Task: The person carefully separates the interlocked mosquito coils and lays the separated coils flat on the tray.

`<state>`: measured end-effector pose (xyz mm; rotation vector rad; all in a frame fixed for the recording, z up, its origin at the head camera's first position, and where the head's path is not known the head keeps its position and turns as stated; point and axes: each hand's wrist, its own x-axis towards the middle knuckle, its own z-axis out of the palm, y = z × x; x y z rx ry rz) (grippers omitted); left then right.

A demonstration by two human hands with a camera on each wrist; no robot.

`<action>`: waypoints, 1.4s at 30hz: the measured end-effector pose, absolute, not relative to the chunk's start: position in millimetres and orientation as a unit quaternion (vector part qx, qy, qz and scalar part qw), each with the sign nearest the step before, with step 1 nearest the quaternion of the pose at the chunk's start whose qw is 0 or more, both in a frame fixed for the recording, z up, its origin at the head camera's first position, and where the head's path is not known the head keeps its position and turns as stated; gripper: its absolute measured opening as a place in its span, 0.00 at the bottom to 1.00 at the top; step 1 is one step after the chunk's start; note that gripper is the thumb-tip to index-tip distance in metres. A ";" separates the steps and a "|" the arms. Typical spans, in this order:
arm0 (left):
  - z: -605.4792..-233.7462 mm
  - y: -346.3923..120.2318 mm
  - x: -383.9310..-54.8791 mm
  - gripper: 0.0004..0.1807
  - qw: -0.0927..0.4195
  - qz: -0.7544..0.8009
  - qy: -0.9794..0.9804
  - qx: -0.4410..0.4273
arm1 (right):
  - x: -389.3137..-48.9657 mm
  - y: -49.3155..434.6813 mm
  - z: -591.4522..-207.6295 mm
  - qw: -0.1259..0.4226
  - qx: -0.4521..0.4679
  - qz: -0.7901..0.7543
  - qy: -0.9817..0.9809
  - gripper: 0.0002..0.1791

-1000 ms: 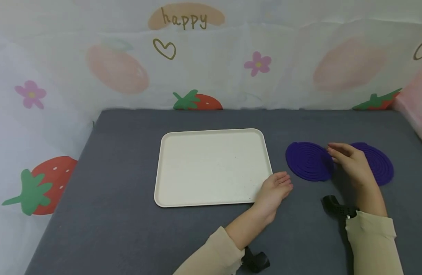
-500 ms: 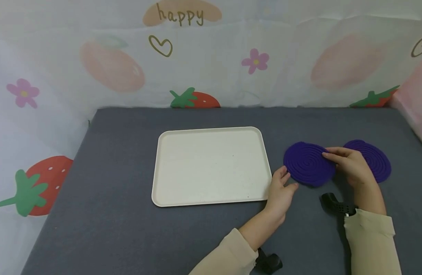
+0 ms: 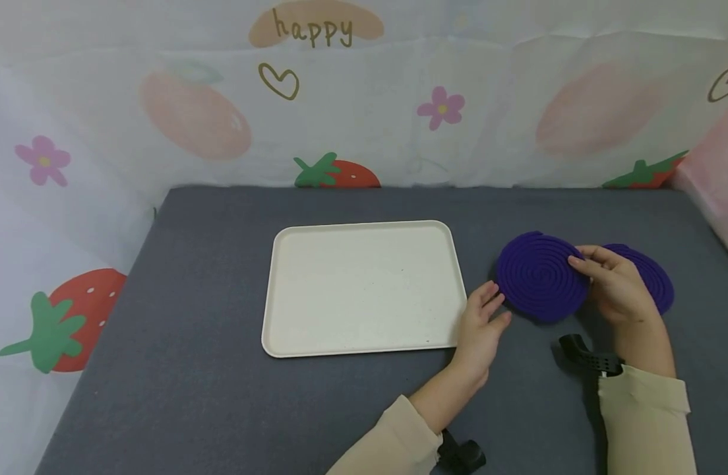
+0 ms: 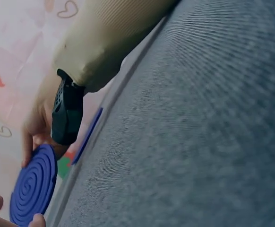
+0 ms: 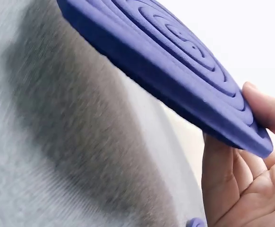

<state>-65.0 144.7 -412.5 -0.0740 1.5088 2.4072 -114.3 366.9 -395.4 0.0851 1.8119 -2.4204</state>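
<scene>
We are pinching the purple spiral mat [image 3: 539, 277] by its right edge with our right hand [image 3: 613, 287], thumb on top and fingers beneath, so its rim is tilting up off the grey table [image 3: 221, 277], right of centre in the head view. Our left hand [image 3: 481, 326] is resting open just beside the mat's lower left edge, fingers relaxed, holding nothing. A second purple mat [image 3: 655, 277] is lying flat behind the right hand. The cream tray [image 3: 364, 231] is sitting left of both hands.
</scene>
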 end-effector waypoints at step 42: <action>-403.3 121.0 -83.0 0.15 0.077 0.881 0.466 -0.027 | -110.2 288.5 -364.4 0.049 -0.098 -0.843 0.527 0.15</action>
